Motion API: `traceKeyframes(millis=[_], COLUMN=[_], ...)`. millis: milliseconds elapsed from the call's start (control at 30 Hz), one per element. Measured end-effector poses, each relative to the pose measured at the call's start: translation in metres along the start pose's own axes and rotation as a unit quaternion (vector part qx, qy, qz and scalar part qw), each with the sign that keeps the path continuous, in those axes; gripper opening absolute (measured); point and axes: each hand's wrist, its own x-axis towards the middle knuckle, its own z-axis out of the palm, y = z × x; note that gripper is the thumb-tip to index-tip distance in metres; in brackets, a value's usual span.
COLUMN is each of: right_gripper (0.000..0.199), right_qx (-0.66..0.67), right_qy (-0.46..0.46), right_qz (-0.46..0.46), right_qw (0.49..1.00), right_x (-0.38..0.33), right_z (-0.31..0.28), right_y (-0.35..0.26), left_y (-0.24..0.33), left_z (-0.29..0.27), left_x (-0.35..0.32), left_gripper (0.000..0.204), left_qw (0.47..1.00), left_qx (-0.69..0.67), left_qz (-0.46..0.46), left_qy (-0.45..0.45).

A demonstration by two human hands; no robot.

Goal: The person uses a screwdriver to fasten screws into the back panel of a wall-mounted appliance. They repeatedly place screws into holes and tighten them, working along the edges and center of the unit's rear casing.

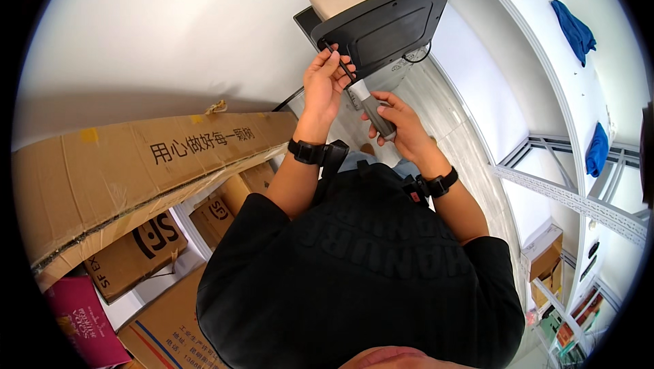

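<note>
The right hand (398,120) has its fingers wrapped round the grey handle of a screwdriver (371,110), the left hand (323,83) pinches its thin shaft against the black chair back (381,25) beyond, so seating the tip looks underway, and next comes steady turning.

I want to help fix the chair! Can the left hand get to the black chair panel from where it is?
Probably yes: the left hand is already up at the lower edge of the black chair panel, steadying the screwdriver shaft there, with nothing between them.
</note>
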Motion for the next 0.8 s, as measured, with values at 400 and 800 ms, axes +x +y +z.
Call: traceKeyframes(millis=[400, 800], right_gripper=[0.047, 0.047], right_qx=[0.002, -0.102], right_qy=[-0.008, 0.024], right_qz=[-0.005, -0.071], right_qw=[1.000, 0.992], right_x=[0.000, 0.001], right_z=[0.006, 0.005], right_y=[-0.003, 0.002], left_y=[-0.005, 0.005], left_z=[-0.006, -0.005], left_x=[0.004, 0.002], left_gripper=[0.022, 0.022], left_qw=[1.000, 1.000], left_qx=[0.012, 0.001], left_qz=[0.022, -0.004], left_qy=[0.003, -0.012])
